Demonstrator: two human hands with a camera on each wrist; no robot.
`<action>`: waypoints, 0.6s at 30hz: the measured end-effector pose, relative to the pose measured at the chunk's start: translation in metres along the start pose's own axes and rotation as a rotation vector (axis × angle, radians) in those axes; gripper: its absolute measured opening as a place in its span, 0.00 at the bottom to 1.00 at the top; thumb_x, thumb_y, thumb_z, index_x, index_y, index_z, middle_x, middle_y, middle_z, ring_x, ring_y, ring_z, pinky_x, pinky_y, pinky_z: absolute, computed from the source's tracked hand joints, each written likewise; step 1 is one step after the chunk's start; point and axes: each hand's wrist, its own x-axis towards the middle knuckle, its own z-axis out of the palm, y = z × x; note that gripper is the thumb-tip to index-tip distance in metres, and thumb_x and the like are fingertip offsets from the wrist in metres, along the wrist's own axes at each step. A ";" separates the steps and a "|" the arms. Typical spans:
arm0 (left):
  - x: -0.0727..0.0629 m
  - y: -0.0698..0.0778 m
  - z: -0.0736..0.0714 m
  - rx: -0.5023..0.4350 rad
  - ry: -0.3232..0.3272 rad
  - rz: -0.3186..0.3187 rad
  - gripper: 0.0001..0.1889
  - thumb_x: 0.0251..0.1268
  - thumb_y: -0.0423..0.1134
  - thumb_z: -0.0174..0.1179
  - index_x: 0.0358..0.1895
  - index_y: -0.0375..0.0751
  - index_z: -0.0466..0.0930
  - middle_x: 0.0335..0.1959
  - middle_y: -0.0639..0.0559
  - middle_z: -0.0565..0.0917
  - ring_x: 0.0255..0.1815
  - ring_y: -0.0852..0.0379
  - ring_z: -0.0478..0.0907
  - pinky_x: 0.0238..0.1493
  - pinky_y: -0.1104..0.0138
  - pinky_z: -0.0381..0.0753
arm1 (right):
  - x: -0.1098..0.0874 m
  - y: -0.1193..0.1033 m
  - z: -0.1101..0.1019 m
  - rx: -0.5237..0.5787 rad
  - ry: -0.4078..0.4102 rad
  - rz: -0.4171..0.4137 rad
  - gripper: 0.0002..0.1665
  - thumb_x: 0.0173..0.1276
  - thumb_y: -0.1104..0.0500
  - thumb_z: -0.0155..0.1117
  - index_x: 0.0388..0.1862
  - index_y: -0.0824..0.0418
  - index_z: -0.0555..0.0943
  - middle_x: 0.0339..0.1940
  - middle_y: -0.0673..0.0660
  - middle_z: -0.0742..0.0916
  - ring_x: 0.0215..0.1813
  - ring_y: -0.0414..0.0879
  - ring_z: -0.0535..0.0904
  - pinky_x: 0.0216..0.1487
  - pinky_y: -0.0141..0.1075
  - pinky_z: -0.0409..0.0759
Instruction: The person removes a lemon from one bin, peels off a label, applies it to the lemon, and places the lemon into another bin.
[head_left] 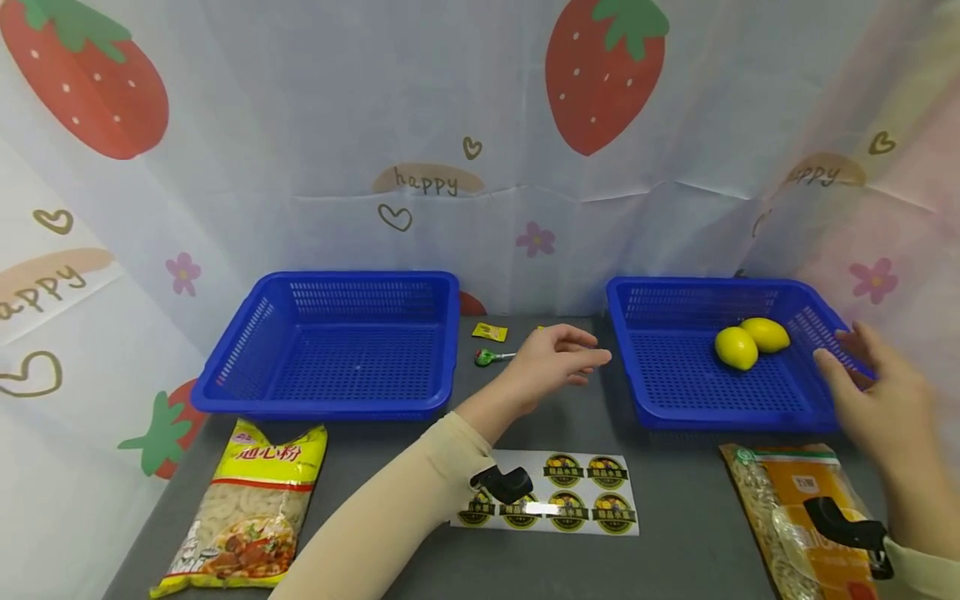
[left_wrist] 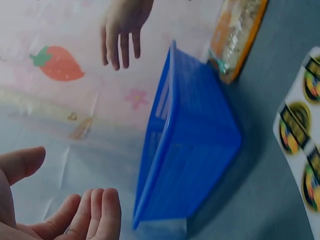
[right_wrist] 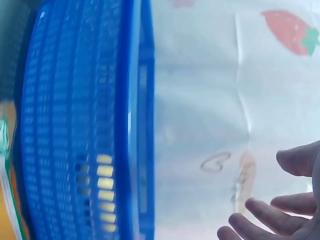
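Note:
My left hand [head_left: 551, 362] hovers over the table just left of the right blue basket [head_left: 720, 417]. Its fingers are loosely bent and the thumb stands apart, with nothing between them. Beyond the basket's right rim, my right hand [head_left: 888, 400] is raised with fingers spread and holds nothing. Two yellow lemons [head_left: 737, 354] lie together inside that basket; in the right wrist view, yellow shows through the slots of the basket wall [right_wrist: 75, 100]. Behind the left hand lie a green-wrapped lollipop [head_left: 484, 357] and a small yellow packet [head_left: 490, 332]; another yellow bit is mostly hidden by the hand.
A second blue basket [head_left: 322, 409] stands at the left. In front of it lies a yellow pasta bag [head_left: 258, 500]. A sheet of round stickers [head_left: 568, 508] lies at centre front, partly under the left sleeve. An orange food bag [head_left: 806, 483] is at right front. A strawberry-print curtain [head_left: 337, 100] hangs behind.

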 end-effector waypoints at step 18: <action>-0.072 -0.012 -0.071 0.502 0.152 0.254 0.21 0.65 0.52 0.68 0.58 0.51 0.79 0.54 0.56 0.83 0.54 0.55 0.81 0.55 0.57 0.83 | -0.021 -0.053 0.020 0.205 -0.202 -0.229 0.38 0.75 0.55 0.64 0.80 0.43 0.63 0.67 0.65 0.80 0.58 0.13 0.68 0.51 0.08 0.67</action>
